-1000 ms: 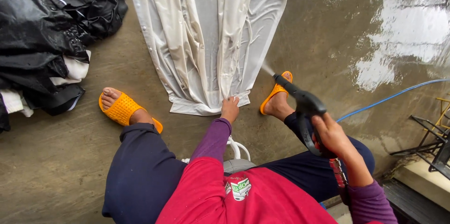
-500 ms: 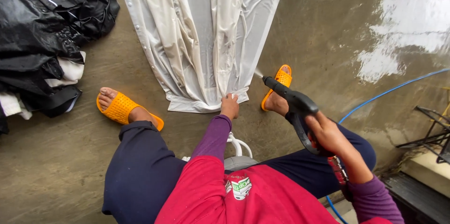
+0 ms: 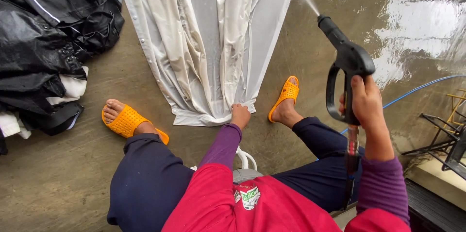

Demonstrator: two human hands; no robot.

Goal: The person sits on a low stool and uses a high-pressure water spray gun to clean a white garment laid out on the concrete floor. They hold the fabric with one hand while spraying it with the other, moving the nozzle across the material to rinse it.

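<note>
A wet white translucent raincoat (image 3: 208, 42) lies spread on the concrete floor (image 3: 63, 173) in front of me. My left hand (image 3: 240, 115) presses down on its near hem. My right hand (image 3: 365, 101) grips the handle of a black pressure-washer gun (image 3: 345, 57), raised at the right. Its nozzle points up and to the left, and a thin spray leaves it toward the raincoat's far right edge. I sit low with my feet in orange slippers (image 3: 127, 120) on either side of the hem.
A heap of black wet garments (image 3: 48, 37) lies at the left. A blue hose (image 3: 417, 89) runs across the wet floor at the right. A dark metal rack (image 3: 444, 147) stands at the right edge. A white stool (image 3: 246, 161) is under me.
My right hand has lifted the washer gun from low beside my right foot up to the right, with the spray now aimed farther up the raincoat. My left hand stays on the hem.
</note>
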